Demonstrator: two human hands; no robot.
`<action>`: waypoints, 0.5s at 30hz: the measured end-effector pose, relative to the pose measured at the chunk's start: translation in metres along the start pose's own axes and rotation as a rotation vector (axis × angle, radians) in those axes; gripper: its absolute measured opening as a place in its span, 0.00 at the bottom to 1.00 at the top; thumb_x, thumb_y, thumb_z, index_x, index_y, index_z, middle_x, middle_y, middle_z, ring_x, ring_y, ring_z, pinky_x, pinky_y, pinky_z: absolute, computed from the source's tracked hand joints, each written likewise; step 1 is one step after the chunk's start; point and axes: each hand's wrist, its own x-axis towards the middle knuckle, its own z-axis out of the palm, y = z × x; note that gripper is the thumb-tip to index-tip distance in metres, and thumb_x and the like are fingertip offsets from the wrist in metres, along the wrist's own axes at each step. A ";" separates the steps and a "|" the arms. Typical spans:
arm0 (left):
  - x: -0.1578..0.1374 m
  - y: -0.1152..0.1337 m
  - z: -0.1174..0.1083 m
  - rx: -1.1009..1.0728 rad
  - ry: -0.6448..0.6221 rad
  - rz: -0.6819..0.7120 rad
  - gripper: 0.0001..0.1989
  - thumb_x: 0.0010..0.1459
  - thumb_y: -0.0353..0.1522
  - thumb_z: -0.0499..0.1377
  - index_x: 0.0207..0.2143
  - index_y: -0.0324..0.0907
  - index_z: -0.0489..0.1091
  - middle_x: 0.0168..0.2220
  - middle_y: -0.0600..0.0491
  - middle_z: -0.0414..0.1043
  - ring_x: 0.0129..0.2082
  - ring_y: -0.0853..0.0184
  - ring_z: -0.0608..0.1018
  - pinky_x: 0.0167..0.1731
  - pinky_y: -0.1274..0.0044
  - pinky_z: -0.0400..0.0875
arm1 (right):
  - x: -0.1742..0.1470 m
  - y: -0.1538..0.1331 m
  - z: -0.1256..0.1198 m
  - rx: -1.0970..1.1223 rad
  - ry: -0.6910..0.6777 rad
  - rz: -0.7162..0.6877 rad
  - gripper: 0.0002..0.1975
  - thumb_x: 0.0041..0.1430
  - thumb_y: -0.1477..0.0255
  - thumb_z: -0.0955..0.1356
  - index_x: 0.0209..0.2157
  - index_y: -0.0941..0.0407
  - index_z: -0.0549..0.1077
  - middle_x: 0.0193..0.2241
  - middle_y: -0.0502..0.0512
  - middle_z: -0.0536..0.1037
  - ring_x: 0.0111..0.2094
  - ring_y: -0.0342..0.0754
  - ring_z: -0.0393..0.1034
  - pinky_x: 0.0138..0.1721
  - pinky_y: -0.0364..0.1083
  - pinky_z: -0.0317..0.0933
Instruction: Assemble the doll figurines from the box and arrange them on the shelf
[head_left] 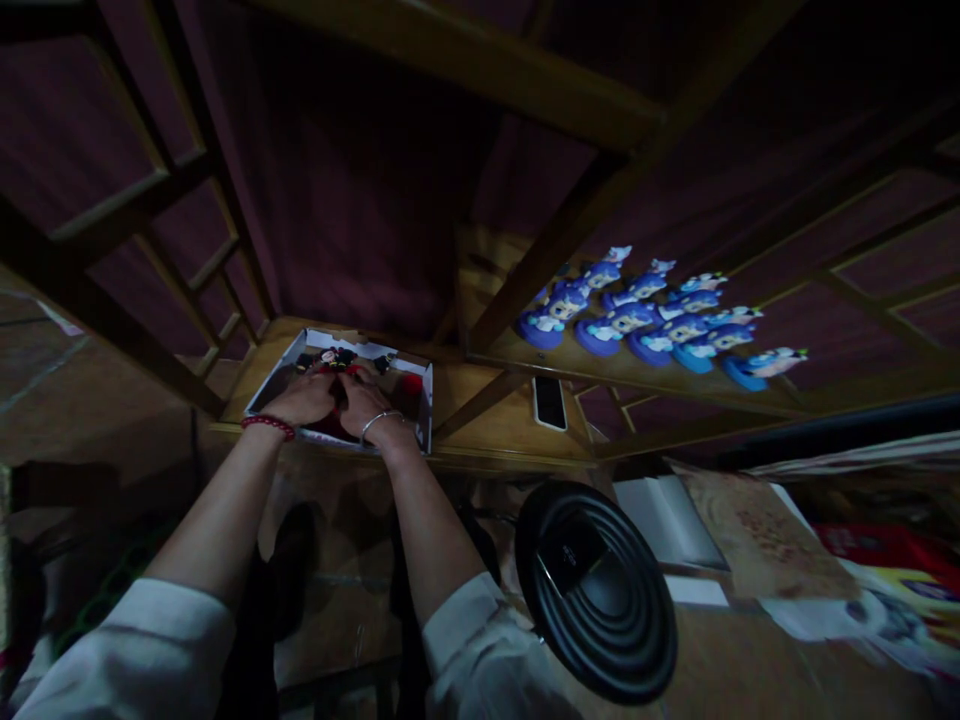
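Note:
A shallow white box (426, 412) sits on the low wooden shelf at the left. Inside it are small dark and red pieces, among them a black figure (386, 362) and a red piece (411, 384). My left hand (309, 396), with a red bead bracelet at the wrist, reaches into the box. Beside it, my right hand (361, 400), wearing a silver bangle, is in the box too. The fingers of both meet around something small, dark and red. What exactly they hold is hidden by the hands and the dim light.
Several blue-haired figurines (622, 318) stand on the raised shelf to the right. A phone (550, 403) lies on the lower shelf. Near my right arm is a round black stool (600, 600) with a dark packet on it. Cardboard (765, 535) and plastic bags lie at right.

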 end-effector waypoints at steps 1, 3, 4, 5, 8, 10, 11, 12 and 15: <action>0.000 0.000 0.000 0.001 -0.001 0.000 0.19 0.43 0.25 0.50 0.41 0.36 0.67 0.45 0.43 0.68 0.46 0.61 0.70 0.43 0.76 0.64 | 0.000 0.001 0.000 0.006 0.004 -0.003 0.27 0.47 0.76 0.64 0.51 0.54 0.58 0.53 0.58 0.57 0.50 0.50 0.58 0.51 0.50 0.55; 0.001 0.000 0.000 0.008 -0.015 -0.010 0.19 0.45 0.27 0.50 0.41 0.38 0.66 0.44 0.44 0.69 0.45 0.61 0.70 0.42 0.76 0.64 | 0.000 0.002 0.000 0.016 0.021 -0.019 0.27 0.47 0.76 0.64 0.51 0.55 0.58 0.53 0.59 0.56 0.50 0.50 0.59 0.52 0.49 0.55; 0.000 0.000 0.000 0.009 -0.013 -0.022 0.18 0.45 0.28 0.50 0.42 0.38 0.66 0.44 0.44 0.69 0.45 0.61 0.71 0.41 0.76 0.65 | 0.000 0.003 0.000 0.022 0.039 -0.030 0.27 0.47 0.76 0.64 0.51 0.56 0.58 0.53 0.60 0.56 0.51 0.50 0.58 0.52 0.49 0.55; 0.000 0.001 -0.001 0.008 -0.004 -0.036 0.18 0.46 0.29 0.49 0.42 0.38 0.66 0.44 0.44 0.69 0.44 0.61 0.71 0.40 0.76 0.65 | 0.000 0.004 0.000 0.029 0.063 -0.045 0.26 0.47 0.76 0.64 0.51 0.56 0.59 0.53 0.60 0.55 0.51 0.50 0.57 0.52 0.49 0.54; -0.002 0.006 -0.004 -0.021 0.043 -0.067 0.17 0.50 0.31 0.47 0.43 0.39 0.65 0.43 0.46 0.70 0.42 0.63 0.72 0.39 0.76 0.65 | 0.002 0.008 -0.002 0.048 0.145 -0.099 0.24 0.48 0.74 0.64 0.50 0.57 0.60 0.53 0.59 0.57 0.54 0.48 0.54 0.55 0.47 0.51; -0.003 0.009 -0.006 -0.044 0.069 -0.065 0.17 0.53 0.31 0.44 0.43 0.40 0.65 0.42 0.46 0.70 0.41 0.64 0.72 0.39 0.77 0.65 | 0.003 0.011 -0.004 0.052 0.183 -0.107 0.24 0.49 0.74 0.64 0.50 0.58 0.61 0.51 0.58 0.61 0.56 0.47 0.51 0.56 0.46 0.49; -0.003 0.010 -0.007 -0.051 0.073 -0.065 0.17 0.53 0.32 0.44 0.43 0.40 0.65 0.42 0.46 0.70 0.41 0.64 0.72 0.39 0.77 0.64 | 0.003 0.012 -0.005 0.049 0.191 -0.102 0.24 0.49 0.74 0.64 0.50 0.59 0.61 0.50 0.59 0.62 0.56 0.47 0.50 0.56 0.46 0.48; -0.003 0.011 -0.007 -0.053 0.072 -0.065 0.18 0.54 0.32 0.43 0.43 0.40 0.65 0.42 0.47 0.70 0.42 0.64 0.72 0.39 0.77 0.64 | 0.003 0.013 -0.007 0.045 0.191 -0.099 0.24 0.49 0.75 0.64 0.50 0.60 0.61 0.50 0.60 0.63 0.56 0.47 0.50 0.56 0.46 0.48; -0.001 0.009 -0.004 -0.053 0.054 -0.081 0.18 0.53 0.33 0.45 0.44 0.41 0.65 0.42 0.48 0.70 0.43 0.64 0.71 0.40 0.76 0.64 | 0.002 0.015 -0.011 0.038 0.115 -0.106 0.22 0.50 0.74 0.63 0.49 0.61 0.62 0.49 0.61 0.65 0.52 0.48 0.57 0.53 0.46 0.53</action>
